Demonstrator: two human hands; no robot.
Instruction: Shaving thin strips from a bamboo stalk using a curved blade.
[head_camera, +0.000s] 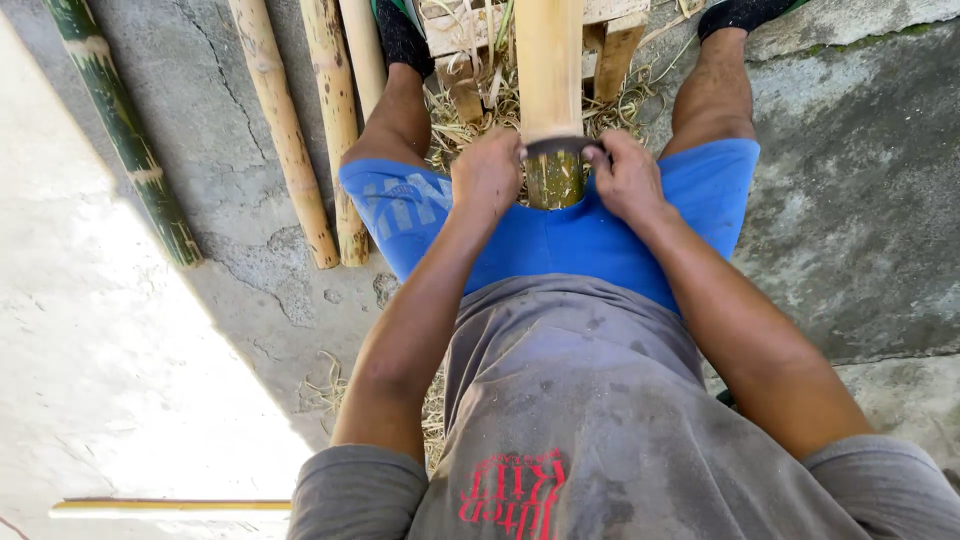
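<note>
Both hands are gripping a curved dark blade (556, 146) — a two-handled scraping knife by the look of it — laid crosswise over a bamboo pole (549, 70). The left hand (487, 176) is clenching around the blade's left end, fingers curled under so the handle itself is hidden. The right hand (627, 175) is clenching around the right end the same way, knuckles up. The hands are sitting level with each other, one on each side of the pole, about equally near to it.

Key relation: the pole's long axis is running straight away from the person, between the knees, while the blade is crossing it at a right angle. The blade is touching the pole where pale scraped surface beyond it is meeting the green skin (555, 182) on the near end. That green end is pointing at the lap, just above the blue shorts (560, 240).

Outward from the pole: its far part is resting over a wooden block frame (620, 30) with dry shavings (470, 120) scattered around it. Left of the pole, past the left knee, three pale bamboo poles (300, 130) are lying on the concrete floor (850, 200) — further left, one green bamboo pole (125, 130). A thin yellow strip (170, 506) is lying near the person's left elbow, well apart from the pole.
</note>
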